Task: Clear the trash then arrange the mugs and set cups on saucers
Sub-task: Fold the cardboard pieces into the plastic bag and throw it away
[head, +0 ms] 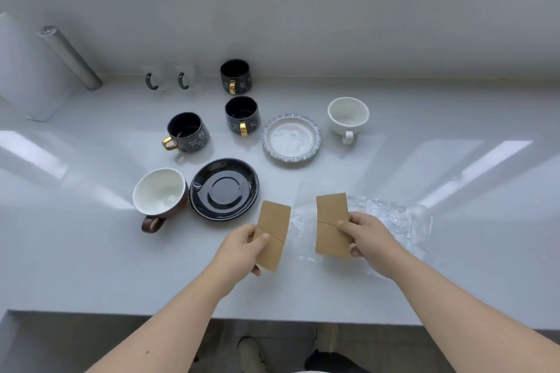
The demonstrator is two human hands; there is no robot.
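My left hand (242, 247) holds a brown cardboard piece (274, 228) and my right hand (368, 235) holds a second brown cardboard piece (330, 218), both just above the counter. Clear crumpled plastic wrap (391, 215) lies under and right of my right hand. Three dark mugs with gold handles stand behind: one at the back (235, 76), one in the middle (242, 114), one at the left (188, 132). A brown cup (159, 195) sits beside a black saucer (224, 188). A white cup (348, 116) stands right of a blue-rimmed white saucer (291, 138).
Two small clear bags with green rings (154, 82) (185, 81) lean at the wall. A grey roll (71, 57) and white sheet (27, 70) lie at the far left. The counter's front edge (272, 319) runs below my arms.
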